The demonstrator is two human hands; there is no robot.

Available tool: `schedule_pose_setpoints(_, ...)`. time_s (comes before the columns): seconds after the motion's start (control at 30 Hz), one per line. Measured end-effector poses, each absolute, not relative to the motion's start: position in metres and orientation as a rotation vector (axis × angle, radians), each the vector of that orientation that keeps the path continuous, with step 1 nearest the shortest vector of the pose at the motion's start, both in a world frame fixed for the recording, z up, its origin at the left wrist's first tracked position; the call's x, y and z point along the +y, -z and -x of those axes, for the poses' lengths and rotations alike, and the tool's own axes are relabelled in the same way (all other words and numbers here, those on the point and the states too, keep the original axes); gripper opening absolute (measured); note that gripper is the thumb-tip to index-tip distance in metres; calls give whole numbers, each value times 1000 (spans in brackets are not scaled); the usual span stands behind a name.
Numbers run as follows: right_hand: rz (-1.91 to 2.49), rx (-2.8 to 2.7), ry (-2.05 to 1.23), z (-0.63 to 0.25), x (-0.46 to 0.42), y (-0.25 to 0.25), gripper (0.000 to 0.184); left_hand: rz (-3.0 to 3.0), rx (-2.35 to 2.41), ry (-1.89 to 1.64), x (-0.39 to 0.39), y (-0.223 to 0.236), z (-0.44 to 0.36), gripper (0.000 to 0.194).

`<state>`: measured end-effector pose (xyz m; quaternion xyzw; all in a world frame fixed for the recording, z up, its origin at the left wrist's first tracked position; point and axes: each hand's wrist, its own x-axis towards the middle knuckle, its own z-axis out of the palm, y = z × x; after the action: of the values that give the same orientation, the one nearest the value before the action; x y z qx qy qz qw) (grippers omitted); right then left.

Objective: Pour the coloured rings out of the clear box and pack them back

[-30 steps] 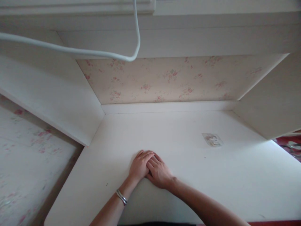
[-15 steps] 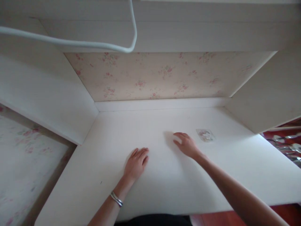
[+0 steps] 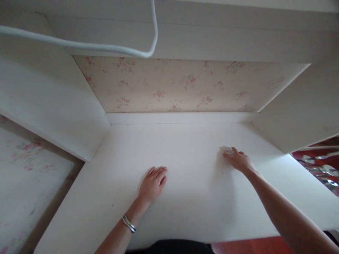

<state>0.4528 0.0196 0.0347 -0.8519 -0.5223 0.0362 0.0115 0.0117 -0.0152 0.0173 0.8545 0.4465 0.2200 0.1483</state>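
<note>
My left hand [image 3: 153, 183] lies flat on the white desk top [image 3: 185, 204], palm down, with its fingers stretched out and nothing in it. A silver bracelet [image 3: 129, 223] circles that wrist. Further right, my right hand [image 3: 238, 160] has its fingers and thumb closed on a small clear plastic packet [image 3: 228, 151] at the desk surface. Most of the packet is hidden by the fingers, so its contents do not show clearly.
A white cable [image 3: 106, 47] hangs across the upper left. White side panels [image 3: 50, 102] flank the desk, with floral wallpaper [image 3: 169, 84] behind. A shelf [image 3: 185, 38] spans the top. Red patterned fabric [image 3: 320, 162] shows at the right edge.
My right hand has moved right from bare desk to the clear packet and closed on it. The left hand stays in place.
</note>
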Motion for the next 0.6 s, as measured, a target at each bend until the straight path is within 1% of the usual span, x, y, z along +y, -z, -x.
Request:
schedule_pose_setpoints(0.1,2613,-1633,-182,-423,20,-47,74,-2405,1300,-652,-14,-13,-10,34)
schedule_pose_setpoints(0.2,2397,-1708,-219,-373,16,-58,69,-2301,1336,-694,-13,-13,-12,41)
schedule_pose_setpoints(0.4,1949,-1815,-559,-256,-12,-66,60,-2030,1292,-794,-19,-32,-31,85)
schedule_pose_setpoints(0.47,1871,-1820,-635,-225,-22,-68,59,-1974,1265,-821,-21,-38,-37,95)
schedule_pose_setpoints(0.53,1808,-1818,-682,-204,-30,-70,58,-1921,1255,-867,-22,-42,-39,96)
schedule_pose_setpoints(0.6,1754,-1832,-718,-190,-35,-71,57,-1877,1254,-922,-23,-44,-39,88)
